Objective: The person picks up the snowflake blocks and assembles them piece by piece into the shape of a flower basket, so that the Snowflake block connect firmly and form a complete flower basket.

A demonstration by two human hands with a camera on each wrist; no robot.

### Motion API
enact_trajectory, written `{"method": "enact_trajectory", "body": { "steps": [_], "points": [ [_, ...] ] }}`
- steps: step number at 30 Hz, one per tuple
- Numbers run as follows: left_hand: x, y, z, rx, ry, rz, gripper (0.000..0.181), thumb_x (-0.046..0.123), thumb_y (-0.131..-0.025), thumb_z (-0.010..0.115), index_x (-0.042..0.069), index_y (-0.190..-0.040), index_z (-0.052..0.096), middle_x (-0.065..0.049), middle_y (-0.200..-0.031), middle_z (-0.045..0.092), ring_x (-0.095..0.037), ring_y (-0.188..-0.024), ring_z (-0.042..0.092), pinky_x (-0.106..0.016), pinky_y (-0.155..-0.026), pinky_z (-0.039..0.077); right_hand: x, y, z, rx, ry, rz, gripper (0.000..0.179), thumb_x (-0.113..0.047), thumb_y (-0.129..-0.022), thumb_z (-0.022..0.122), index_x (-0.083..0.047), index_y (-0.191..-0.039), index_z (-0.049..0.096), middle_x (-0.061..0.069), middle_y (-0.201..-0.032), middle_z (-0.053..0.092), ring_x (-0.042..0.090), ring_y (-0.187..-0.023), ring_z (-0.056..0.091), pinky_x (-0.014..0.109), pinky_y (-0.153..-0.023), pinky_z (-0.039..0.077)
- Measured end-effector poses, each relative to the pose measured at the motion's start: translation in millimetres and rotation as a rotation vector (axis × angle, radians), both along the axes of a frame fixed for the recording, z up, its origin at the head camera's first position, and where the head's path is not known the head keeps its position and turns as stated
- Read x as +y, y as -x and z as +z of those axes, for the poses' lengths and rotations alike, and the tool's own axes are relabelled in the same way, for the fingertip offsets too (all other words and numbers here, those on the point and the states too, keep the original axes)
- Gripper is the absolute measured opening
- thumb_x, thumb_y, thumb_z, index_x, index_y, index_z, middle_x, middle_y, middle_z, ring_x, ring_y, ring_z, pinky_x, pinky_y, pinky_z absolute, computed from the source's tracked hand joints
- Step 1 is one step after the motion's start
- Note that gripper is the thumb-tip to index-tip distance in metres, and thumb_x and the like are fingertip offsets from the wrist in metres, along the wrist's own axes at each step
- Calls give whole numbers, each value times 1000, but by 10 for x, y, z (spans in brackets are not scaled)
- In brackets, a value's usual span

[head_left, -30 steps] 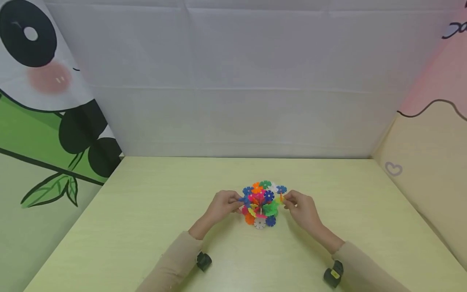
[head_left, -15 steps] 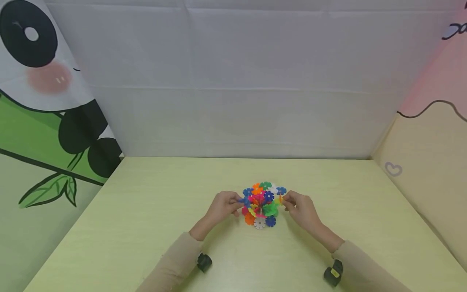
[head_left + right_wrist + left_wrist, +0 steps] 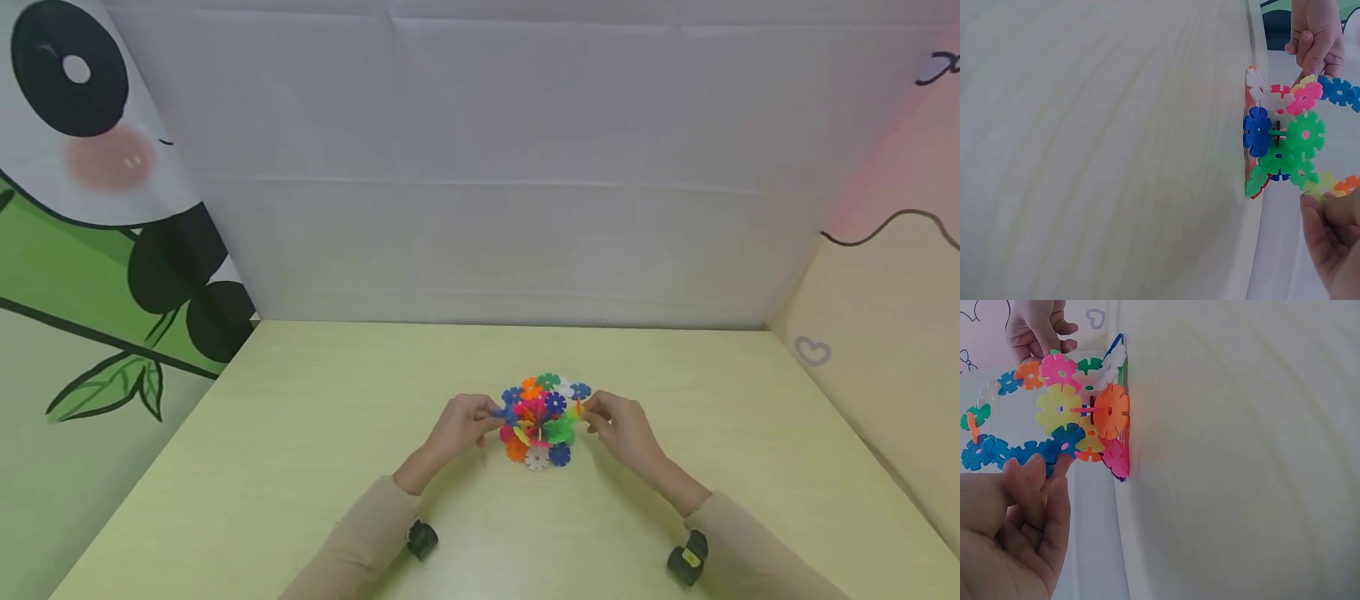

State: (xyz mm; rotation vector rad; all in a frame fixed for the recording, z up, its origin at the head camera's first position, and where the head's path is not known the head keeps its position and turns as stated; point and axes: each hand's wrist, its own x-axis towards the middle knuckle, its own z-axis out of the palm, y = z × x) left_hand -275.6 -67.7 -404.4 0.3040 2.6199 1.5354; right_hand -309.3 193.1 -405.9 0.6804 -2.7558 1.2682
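Note:
A basket-like build of interlocking snowflake discs [image 3: 558, 429] stands on the table, in many colours. Its base is a ring of discs, and a chain of discs arches above as a handle. On the left side, my left hand [image 3: 461, 427] pinches the handle at its blue discs [image 3: 1066, 439] between thumb and fingers. Opposite, my right hand [image 3: 621, 423] grips a yellow disc [image 3: 1322, 184] near the handle's other foot, with an orange disc [image 3: 1349, 184] just above it. Fingertips partly cover the discs they hold. Green discs [image 3: 1305, 134] face the right wrist camera.
The pale wooden table [image 3: 300, 467] spreads around the build on all sides. A white cloth backdrop [image 3: 480, 208] rises behind its far edge. Printed panels stand at the left [image 3: 105, 283] and right [image 3: 885, 333]. Both sleeves carry dark wrist cameras [image 3: 422, 540].
The head view has shifted slightly. Both hands and the disc build keep practically the same places, with the same grips.

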Motion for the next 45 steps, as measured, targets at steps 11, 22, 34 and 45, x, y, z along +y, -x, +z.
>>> {"method": "enact_trajectory", "body": {
  "steps": [11,22,34,45],
  "points": [
    [-58,11,-40,-38,-50,75,13,4,-98,57,-3,-109,58,-25,-81,73,-34,-71,71,-24,-66,58,-28,47,5,-30,15,2,8,3,-92,61,3,-96,68,17,-89,74,25,-77,70,18,-57,50],
    [-138,168,-69,3,-62,148,13,4,-99,54,-3,-110,57,-24,-91,75,-33,-79,73,-30,-72,62,-199,233,25,-30,55,-18,11,4,-93,58,6,-101,66,22,-94,74,31,-81,71,22,-63,56],
    [-183,298,-85,6,-57,233,12,3,-99,55,-3,-108,58,-24,-87,74,-32,-77,73,-33,-71,62,-321,447,-62,-30,60,-5,11,0,-94,59,5,-102,66,22,-95,74,34,-84,71,22,-63,55],
    [-239,307,-87,-8,-52,258,13,4,-100,53,-3,-110,55,-26,-97,74,-30,-79,73,-35,-74,62,-413,495,-85,-37,38,-3,12,-1,-95,59,4,-103,66,21,-98,74,30,-86,71,30,-67,58]
  ]
}}
